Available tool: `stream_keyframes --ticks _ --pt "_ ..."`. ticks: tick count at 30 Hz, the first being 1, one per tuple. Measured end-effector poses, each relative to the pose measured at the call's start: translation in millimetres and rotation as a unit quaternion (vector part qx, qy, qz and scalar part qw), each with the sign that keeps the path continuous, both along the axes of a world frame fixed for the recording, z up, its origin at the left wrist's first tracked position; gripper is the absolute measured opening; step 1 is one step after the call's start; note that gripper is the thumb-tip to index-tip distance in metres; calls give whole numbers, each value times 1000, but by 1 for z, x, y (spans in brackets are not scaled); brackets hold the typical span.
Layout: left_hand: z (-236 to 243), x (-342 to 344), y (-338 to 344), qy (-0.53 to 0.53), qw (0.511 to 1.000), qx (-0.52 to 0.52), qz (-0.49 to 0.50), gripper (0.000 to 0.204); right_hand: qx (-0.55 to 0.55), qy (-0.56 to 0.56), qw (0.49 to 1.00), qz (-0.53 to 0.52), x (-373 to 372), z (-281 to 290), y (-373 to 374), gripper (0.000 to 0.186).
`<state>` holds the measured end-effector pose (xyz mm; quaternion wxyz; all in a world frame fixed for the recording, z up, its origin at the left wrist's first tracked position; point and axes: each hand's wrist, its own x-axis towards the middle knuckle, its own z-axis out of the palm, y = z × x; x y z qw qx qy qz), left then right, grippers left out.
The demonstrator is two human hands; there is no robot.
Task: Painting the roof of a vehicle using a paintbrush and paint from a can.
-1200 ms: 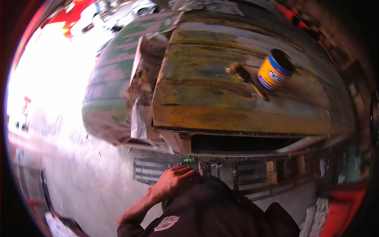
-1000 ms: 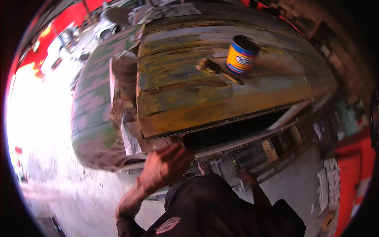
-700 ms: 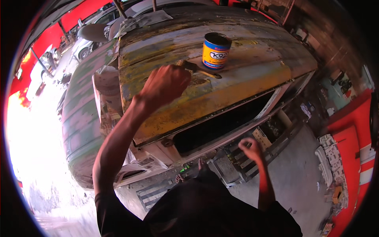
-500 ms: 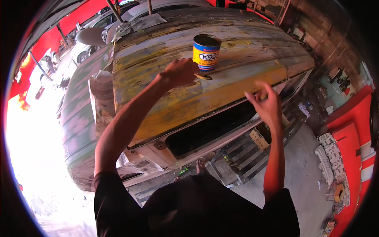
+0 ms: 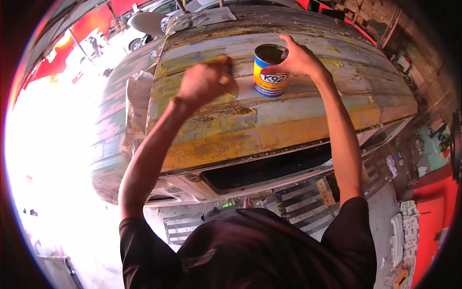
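Right grip (image 5: 301,60) spread wide at the can (image 5: 268,83); left grip (image 5: 206,83) too blurred to tell.
Probably stiff, weighty; best held round its sides.

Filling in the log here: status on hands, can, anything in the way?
Left hand closed on brush, blurred. Right hand spread at can, contact unclear. Can upright, open-topped, on worn vehicle roof. Right hand hides part of its rim.

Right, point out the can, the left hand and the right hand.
Can (image 5: 267,81): head view, on the front of its yellow and blue side.
Left hand (image 5: 204,83): head view, on the back of the hand, which is blurred.
Right hand (image 5: 301,59): head view, on the back of the hand.
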<state>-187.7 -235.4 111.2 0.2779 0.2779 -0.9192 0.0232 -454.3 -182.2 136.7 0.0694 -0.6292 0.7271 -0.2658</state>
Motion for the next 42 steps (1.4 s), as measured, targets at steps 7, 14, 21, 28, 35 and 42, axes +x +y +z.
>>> stream_keyframes --ticks 7,14,21,28,35,42 --pt "-15 51 -56 170 968 183 -34 18 16 72 997 -6 5 2 -9 133" --pt "8 47 -67 -217 946 -238 32 20 -17 17 999 -31 -11 -5 -2 130" --pt "-8 -7 -43 110 984 73 -118 35 -34 -32 995 -91 -36 -3 13 131" --pt "-13 39 -92 145 889 430 -57 33 -71 -76 988 -117 -72 -13 28 127" --pt "15 139 -111 138 964 206 98 30 -67 -52 992 -98 -80 -14 23 123" --pt "-33 109 -129 277 841 463 -35 29 -67 -84 993 -48 -84 -11 28 118"
